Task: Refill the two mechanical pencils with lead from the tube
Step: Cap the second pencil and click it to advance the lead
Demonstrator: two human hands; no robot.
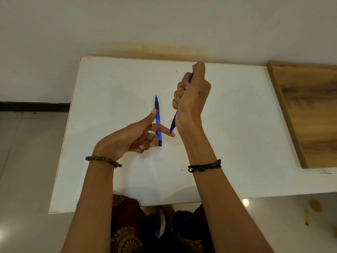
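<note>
pencil in right hand's closed grip points tip-down onto left hand's extended forefinger.

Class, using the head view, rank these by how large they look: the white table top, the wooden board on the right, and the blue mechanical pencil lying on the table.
1. White table top
2. Wooden board, partly cut off by the frame
3. Blue mechanical pencil lying on the table

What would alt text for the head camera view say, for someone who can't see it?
A person's right hand grips a blue mechanical pencil tip down against the left hand's outstretched index finger, above a white table. A second blue pencil lies on the table beneath the left hand; a wooden board sits at right.
</note>
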